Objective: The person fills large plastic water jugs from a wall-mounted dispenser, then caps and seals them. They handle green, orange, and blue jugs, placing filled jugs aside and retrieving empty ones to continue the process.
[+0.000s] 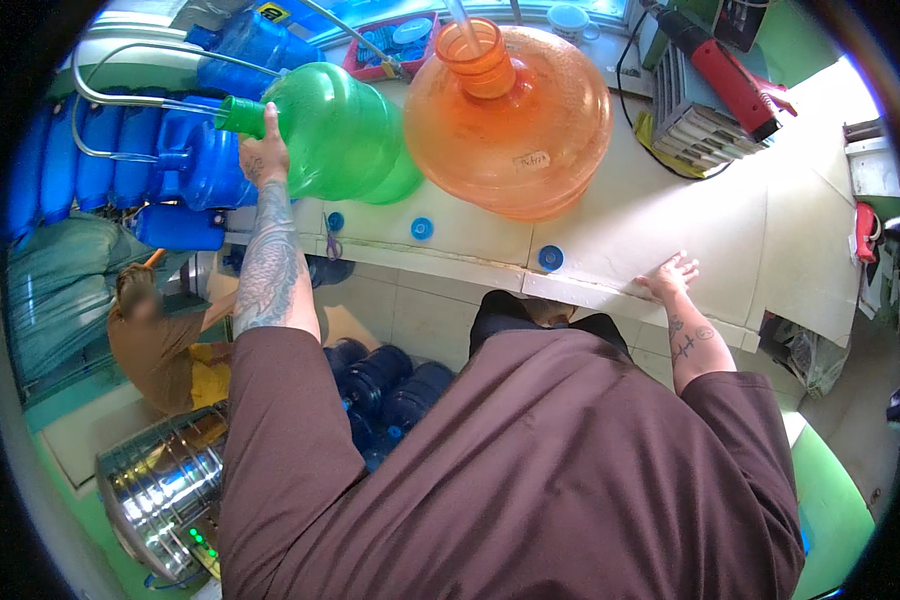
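My left hand [264, 156] grips a translucent green water jug [337, 135] at its neck, thumb along the top. A clear tube [191, 107] on a bent metal pipe reaches the jug's mouth; whether the jug leans I cannot tell. Beside it stands a translucent orange water jug [510, 127] with another clear tube [461, 22] in its mouth and writing on a label. My right hand [671, 277] lies on the tiled counter [630, 232], fingers spread, holding nothing. Blue caps [421, 229] and purple-handled scissors [333, 246] lie along the counter's front edge.
A red and black heat gun [720, 75] rests on a grey plastic crate [697, 120]. Blue jugs [210, 150] stand at left; several more [379, 379] are on the floor. A person [157, 345] is near a steel tank [165, 487]. A pink basket [367, 71] sits behind.
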